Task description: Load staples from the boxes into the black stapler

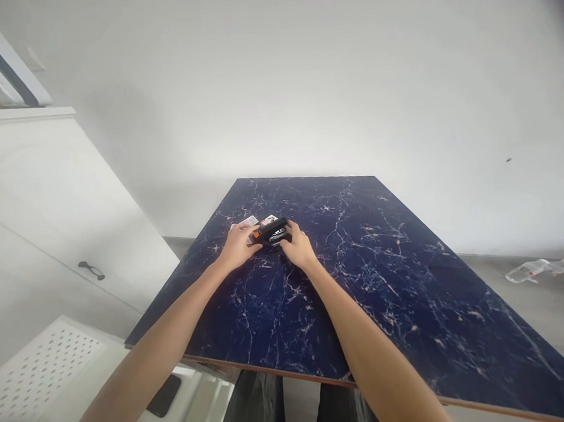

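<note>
What looks like a black stapler (pixel 272 229), with a small orange part at its left end, lies on the dark blue marbled table. My left hand (pixel 239 245) curls its fingers and thumb around the orange end. At the other end, my right hand (pixel 300 246) pinches the black body between thumb and fingers. Something silvery shows beneath the black upper arm, too small to make out. Just behind it is a small white box with red print (pixel 268 220). Another white printed piece (pixel 251 221) sits by my left fingers, partly covered by them.
The marbled table (pixel 382 292) runs wide to the right and ends at a wall (pixel 317 80). A white cabinet (pixel 66 187) with a dark handle (pixel 91 270) stands on the left. Clear plastic packaging (pixel 536 270) lies on the floor at right. A white perforated panel (pixel 42 368) is lower left.
</note>
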### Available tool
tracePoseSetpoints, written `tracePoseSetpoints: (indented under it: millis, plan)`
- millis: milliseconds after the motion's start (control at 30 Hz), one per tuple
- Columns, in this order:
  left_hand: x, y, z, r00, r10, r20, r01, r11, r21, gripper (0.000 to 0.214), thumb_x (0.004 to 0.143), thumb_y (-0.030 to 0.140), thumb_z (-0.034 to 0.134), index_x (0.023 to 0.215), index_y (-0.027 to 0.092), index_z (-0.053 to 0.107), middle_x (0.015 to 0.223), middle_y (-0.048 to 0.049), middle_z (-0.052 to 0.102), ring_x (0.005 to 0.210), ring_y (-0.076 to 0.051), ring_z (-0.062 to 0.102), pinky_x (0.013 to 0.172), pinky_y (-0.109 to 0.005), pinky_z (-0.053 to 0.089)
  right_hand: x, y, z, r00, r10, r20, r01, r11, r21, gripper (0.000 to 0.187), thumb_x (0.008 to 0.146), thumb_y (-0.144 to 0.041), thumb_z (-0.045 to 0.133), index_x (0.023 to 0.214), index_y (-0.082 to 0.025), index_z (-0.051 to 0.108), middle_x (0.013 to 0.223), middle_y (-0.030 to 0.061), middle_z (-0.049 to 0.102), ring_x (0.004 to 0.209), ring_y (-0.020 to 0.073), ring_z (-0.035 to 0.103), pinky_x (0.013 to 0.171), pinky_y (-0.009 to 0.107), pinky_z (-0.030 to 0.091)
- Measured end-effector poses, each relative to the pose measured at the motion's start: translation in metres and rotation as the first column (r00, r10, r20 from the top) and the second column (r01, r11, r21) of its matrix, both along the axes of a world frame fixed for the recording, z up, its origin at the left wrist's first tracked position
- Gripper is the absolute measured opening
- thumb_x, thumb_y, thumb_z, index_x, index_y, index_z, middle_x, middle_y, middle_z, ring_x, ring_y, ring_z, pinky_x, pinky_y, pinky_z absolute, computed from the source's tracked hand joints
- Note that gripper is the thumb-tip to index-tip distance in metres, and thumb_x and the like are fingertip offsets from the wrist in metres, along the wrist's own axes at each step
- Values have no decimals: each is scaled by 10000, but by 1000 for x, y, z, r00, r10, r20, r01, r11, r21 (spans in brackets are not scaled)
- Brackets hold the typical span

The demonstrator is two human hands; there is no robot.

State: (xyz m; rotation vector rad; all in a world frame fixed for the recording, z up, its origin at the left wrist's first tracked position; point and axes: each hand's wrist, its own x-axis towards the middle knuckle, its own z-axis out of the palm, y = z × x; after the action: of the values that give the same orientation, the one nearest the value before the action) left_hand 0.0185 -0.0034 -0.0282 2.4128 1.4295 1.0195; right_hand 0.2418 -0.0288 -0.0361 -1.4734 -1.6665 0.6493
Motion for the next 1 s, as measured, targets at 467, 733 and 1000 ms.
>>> tracePoseSetpoints:
  millis: [467, 733, 1000]
  plan:
    - [-28, -14, 16, 923, 82, -377, -99, 995, -25, 552, 855, 562, 651, 1331, 284, 646, 1498, -89, 523, 1367, -422, 389, 1087, -597, 337, 2, -2, -8, 991, -135, 26, 133, 990, 44, 677, 853, -192, 457, 1514, -91, 350, 1378, 184, 579, 1285, 330, 528, 1089, 488, 426]
    - [-30, -9, 21, 972, 27, -234, -18, 999, 41, 609, 858, 397, 641, 1439, 256, 525, 1459, -75, 558, 1346, -340, 446, 1118, -504, 356, 1, -7, -4, 990, -42, 136, 35, 998, 50, 606, 847, -157, 485, 1452, -132, 451, 1275, 111, 667, 1222, 325, 524, 1049, 448, 430]
    - [-76, 37, 36, 948, -87, -307, -3, 960, -281, 733, 809, 457, 637, 1475, 192, 485, 1532, -119, 487, 1409, -331, 446, 1151, -444, 360, 1, -9, -1, 977, -37, 211, 18, 995, 93, 517, 861, -164, 487, 1374, -130, 538, 1283, 125, 652, 1180, 304, 556, 1025, 409, 429]
